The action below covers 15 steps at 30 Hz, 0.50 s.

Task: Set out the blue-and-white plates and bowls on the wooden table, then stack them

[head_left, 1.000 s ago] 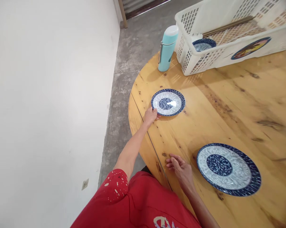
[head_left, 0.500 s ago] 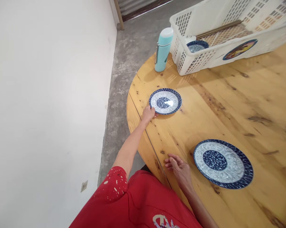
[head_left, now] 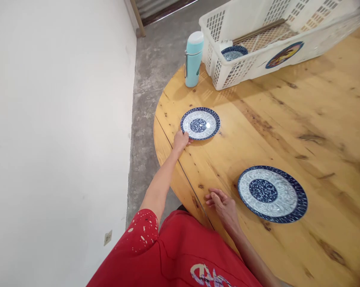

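Note:
A blue-and-white plate [head_left: 200, 123] lies near the rounded left end of the wooden table. My left hand [head_left: 181, 140] grips its near-left rim, the thumb on top and the fingers partly hidden beneath. Closer to me, a second blue-and-white plate [head_left: 272, 194] rests on the tabletop with no hand on it. To the left of that plate is my right hand [head_left: 223, 205], empty, its fingers loosely curled and apart over the table near the front edge.
At the back stands a white plastic basket [head_left: 236, 73] with a patterned dish [head_left: 234, 52] and chopstick-like brown sticks [head_left: 259, 32] inside. A light-blue bottle [head_left: 194, 59] is upright beside it. The wooden table [head_left: 326, 119] has a curved left edge; a white wall [head_left: 60, 119] rises further left.
The whole view has shifted slightly, so things appear a little further left and higher. My left hand stays on the far plate's rim; the right hand has barely moved.

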Each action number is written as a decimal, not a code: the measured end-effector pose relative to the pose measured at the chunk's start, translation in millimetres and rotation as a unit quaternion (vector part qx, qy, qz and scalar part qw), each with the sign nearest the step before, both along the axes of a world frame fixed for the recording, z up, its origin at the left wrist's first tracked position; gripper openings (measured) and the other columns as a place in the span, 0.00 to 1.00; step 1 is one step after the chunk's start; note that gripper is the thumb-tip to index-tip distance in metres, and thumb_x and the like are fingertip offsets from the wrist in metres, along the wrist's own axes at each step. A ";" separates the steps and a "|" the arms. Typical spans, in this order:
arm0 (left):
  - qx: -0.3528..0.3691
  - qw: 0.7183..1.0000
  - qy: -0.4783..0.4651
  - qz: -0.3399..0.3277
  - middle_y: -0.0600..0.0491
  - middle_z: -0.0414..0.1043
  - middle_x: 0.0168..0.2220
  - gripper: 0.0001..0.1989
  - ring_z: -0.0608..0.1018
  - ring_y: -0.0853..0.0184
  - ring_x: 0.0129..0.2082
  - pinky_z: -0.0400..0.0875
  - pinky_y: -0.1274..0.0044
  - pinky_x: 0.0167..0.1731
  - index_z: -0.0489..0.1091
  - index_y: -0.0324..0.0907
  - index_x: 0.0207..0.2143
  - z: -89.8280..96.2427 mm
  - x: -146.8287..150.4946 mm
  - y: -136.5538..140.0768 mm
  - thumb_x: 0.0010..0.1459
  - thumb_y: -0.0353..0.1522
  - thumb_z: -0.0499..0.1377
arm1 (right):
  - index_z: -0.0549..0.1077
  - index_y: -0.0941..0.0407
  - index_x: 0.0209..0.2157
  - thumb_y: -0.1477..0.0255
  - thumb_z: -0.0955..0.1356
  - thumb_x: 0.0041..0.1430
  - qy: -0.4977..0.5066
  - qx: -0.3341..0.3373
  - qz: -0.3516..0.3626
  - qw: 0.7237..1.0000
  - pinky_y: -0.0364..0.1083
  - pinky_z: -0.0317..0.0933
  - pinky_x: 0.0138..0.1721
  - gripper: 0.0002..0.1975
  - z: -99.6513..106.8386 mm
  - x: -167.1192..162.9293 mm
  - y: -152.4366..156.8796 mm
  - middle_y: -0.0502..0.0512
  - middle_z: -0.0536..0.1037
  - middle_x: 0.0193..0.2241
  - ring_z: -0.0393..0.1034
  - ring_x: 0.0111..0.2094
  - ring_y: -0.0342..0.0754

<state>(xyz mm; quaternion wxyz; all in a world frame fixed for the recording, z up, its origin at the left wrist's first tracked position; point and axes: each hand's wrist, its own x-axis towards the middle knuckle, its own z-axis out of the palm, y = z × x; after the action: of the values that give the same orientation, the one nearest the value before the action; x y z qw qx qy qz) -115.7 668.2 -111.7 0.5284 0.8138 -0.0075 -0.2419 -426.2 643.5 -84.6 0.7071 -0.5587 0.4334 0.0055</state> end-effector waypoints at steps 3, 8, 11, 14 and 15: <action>0.002 1.000 -0.005 -0.008 0.47 0.79 0.30 0.10 0.82 0.67 0.27 0.77 0.79 0.29 0.70 0.37 0.42 6.4 0.1 1.6 0.63 0.33 0.53 | 0.71 0.56 0.38 0.53 0.68 0.46 -0.005 0.000 0.000 1.000 0.46 0.65 0.24 0.23 3.9 1.5 0.5 0.55 0.78 0.26 0.72 0.23 0.49; -0.027 0.999 -0.004 0.018 0.51 0.78 0.29 0.07 0.81 0.70 0.24 0.74 0.83 0.23 0.67 0.38 0.39 20.6 -2.0 0.6 0.63 0.29 0.51 | 0.71 0.57 0.38 0.56 0.65 0.49 -0.012 -0.003 0.001 1.000 0.45 0.64 0.24 0.21 12.5 4.1 5.8 0.53 0.77 0.25 0.71 0.22 0.47; -0.049 0.998 0.010 0.037 0.52 0.77 0.28 0.05 0.81 0.71 0.24 0.74 0.83 0.24 0.66 0.38 0.38 22.9 0.3 -4.0 0.64 0.29 0.51 | 0.71 0.57 0.38 0.60 0.63 0.50 -0.015 -0.002 -0.010 1.000 0.43 0.62 0.22 0.18 10.8 4.6 8.2 0.51 0.76 0.24 0.70 0.21 0.46; -0.075 0.996 0.010 0.037 0.52 0.76 0.29 0.06 0.81 0.70 0.24 0.73 0.82 0.23 0.64 0.39 0.36 23.2 0.6 -7.5 0.65 0.32 0.51 | 0.71 0.57 0.38 0.62 0.63 0.51 -0.012 -0.015 -0.017 1.000 0.42 0.62 0.23 0.17 6.9 -0.7 10.8 0.51 0.76 0.24 0.70 0.21 0.45; -0.081 0.996 0.010 0.035 0.52 0.75 0.28 0.07 0.81 0.70 0.24 0.72 0.82 0.23 0.64 0.40 0.36 23.6 -0.7 -7.4 0.66 0.34 0.51 | 0.71 0.57 0.38 0.62 0.62 0.51 -0.009 -0.021 -0.016 1.000 0.42 0.62 0.23 0.16 6.4 -3.8 11.5 0.51 0.76 0.24 0.70 0.21 0.45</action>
<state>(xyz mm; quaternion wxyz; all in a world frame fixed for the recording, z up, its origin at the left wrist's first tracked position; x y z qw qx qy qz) -116.4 660.8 -88.1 0.6005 0.7658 0.0071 -0.2299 -430.0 655.1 -78.2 0.6991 -0.5663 0.4361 -0.0198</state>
